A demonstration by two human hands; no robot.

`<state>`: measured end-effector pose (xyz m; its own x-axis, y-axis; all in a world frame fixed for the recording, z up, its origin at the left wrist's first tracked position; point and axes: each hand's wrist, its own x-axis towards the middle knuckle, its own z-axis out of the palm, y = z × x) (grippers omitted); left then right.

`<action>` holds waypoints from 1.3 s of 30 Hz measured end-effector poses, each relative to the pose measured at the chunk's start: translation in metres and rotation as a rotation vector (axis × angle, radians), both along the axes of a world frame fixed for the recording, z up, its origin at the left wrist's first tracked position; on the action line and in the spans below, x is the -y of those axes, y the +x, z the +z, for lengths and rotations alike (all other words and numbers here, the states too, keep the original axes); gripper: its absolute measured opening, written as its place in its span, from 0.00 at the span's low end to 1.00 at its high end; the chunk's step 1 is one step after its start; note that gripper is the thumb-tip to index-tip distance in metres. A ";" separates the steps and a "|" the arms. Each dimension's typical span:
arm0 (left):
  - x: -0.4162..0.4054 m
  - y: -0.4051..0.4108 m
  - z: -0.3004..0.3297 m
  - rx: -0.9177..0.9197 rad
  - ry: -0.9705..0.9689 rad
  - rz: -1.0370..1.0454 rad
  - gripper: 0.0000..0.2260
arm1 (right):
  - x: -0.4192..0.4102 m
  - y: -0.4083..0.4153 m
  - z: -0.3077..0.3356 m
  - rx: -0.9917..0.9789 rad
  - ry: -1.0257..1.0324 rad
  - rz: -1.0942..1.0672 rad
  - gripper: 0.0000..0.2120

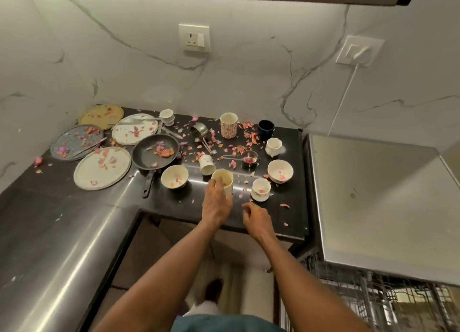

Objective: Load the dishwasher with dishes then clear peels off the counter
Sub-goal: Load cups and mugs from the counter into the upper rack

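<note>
Black counter point(174, 207) under marble walls, littered with pink peels point(224, 142), plates and bowls. My left hand point(217, 202) wraps its fingers round a cream cup point(224, 182) standing near the front edge — between a bowl point(174, 176) and a small cup point(260, 189). My right hand point(256, 219) hovers beside it, fingers loosely curled, holding nothing — the dishwasher rack point(373, 301) sits low to my right.

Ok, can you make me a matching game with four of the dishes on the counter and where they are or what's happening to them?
Things:
1. yellow cup
2. frying pan
3. dark blue mug
4. gold plate

States:
A. in the far left corner by the wall
B. at the back, near the right wall
C. held by the left hand
D. handle pointing toward the person, peels inside

Pairs: 1-C, 2-D, 3-B, 4-A
</note>
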<state>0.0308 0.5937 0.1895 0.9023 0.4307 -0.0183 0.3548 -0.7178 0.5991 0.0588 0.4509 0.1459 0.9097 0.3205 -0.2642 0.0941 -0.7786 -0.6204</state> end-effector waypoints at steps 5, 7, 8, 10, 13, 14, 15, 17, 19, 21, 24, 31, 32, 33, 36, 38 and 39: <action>-0.030 0.061 -0.002 -0.198 0.111 -0.094 0.47 | -0.017 0.034 -0.003 -0.225 0.132 -0.098 0.11; -0.040 0.077 -0.008 -0.268 0.172 -0.137 0.50 | -0.026 0.045 -0.007 -0.310 0.201 -0.149 0.10; -0.043 0.081 -0.013 -0.273 0.166 -0.142 0.49 | -0.031 0.047 -0.008 -0.330 0.222 -0.175 0.10; -0.047 0.082 -0.021 -0.257 0.052 -0.116 0.45 | -0.041 0.048 -0.008 -0.376 0.252 -0.226 0.09; -0.054 0.081 -0.032 -0.221 -0.071 -0.088 0.40 | -0.053 0.053 -0.007 -0.482 0.299 -0.291 0.08; -0.057 0.082 -0.034 -0.214 -0.084 -0.091 0.39 | -0.056 0.056 -0.009 -0.521 0.312 -0.312 0.07; -0.060 0.083 -0.034 -0.214 -0.095 -0.090 0.39 | -0.060 0.058 -0.010 -0.560 0.324 -0.333 0.08; -0.066 0.088 -0.031 -0.194 -0.138 -0.058 0.36 | -0.068 0.061 -0.012 -0.620 0.356 -0.381 0.13; -0.072 0.089 -0.026 -0.127 -0.197 -0.015 0.32 | -0.077 0.062 -0.011 -0.671 0.421 -0.452 0.19; -0.077 0.089 -0.020 -0.050 -0.252 0.006 0.31 | -0.086 0.064 -0.006 -0.748 0.531 -0.544 0.24; -0.086 0.087 -0.010 0.054 -0.455 0.052 0.30 | -0.097 0.069 0.000 -0.880 0.788 -0.643 0.31; -0.107 0.082 -0.003 -0.021 -1.060 0.167 0.38 | -0.119 0.087 0.042 -0.823 1.060 -0.783 0.24; -0.110 0.082 -0.003 -0.053 -1.076 0.133 0.39 | -0.120 0.089 0.046 -0.765 1.016 -0.809 0.22; -0.114 0.082 -0.003 -0.088 -1.078 0.089 0.39 | -0.119 0.090 0.049 -0.708 0.980 -0.823 0.20; -0.124 0.086 0.002 -0.184 -1.087 -0.066 0.34 | -0.111 0.095 0.052 -0.559 0.909 -0.770 0.26; -0.125 0.090 0.004 -0.221 -1.065 -0.166 0.31 | -0.105 0.099 0.055 -0.426 0.830 -0.715 0.29; -0.124 0.092 0.006 -0.229 -1.052 -0.216 0.31 | -0.103 0.101 0.058 -0.346 0.782 -0.679 0.28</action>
